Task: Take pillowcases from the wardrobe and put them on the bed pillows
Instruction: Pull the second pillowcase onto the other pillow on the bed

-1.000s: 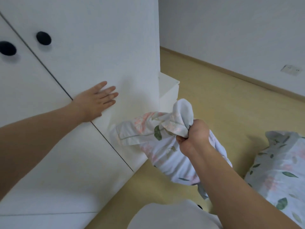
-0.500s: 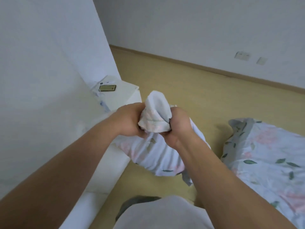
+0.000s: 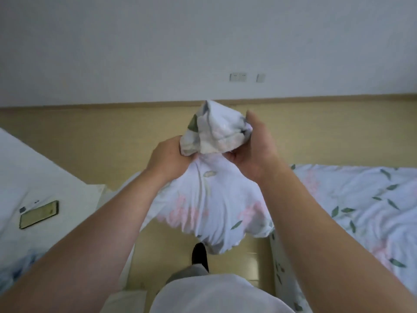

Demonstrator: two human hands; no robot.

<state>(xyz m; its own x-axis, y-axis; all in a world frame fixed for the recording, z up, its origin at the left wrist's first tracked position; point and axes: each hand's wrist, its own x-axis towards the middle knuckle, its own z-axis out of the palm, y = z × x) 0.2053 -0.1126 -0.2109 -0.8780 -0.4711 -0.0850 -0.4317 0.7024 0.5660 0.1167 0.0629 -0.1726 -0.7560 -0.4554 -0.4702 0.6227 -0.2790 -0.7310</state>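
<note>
A bunched white pillowcase (image 3: pixel 212 199) with pink flowers and green leaves hangs in front of me over the floor. My left hand (image 3: pixel 169 154) grips its gathered top from the left. My right hand (image 3: pixel 255 150) holds the same bunch from the right, thumb raised beside the cloth. The top of the fabric pokes up between both hands. The bed (image 3: pixel 361 211), covered in matching floral bedding, lies at the right. No pillow and no wardrobe show in this view.
A white bedside cabinet (image 3: pixel 74 199) stands at the left with a phone (image 3: pixel 39 214) lying on it. Yellow wooden floor (image 3: pixel 101 143) runs ahead to a white wall with sockets (image 3: pixel 238 76). My foot (image 3: pixel 199 256) is below the cloth.
My left hand left the wardrobe door and joined the right on the pillowcase. I have turned away from the wardrobe toward the wall and bed; the cloth bunch is held higher.
</note>
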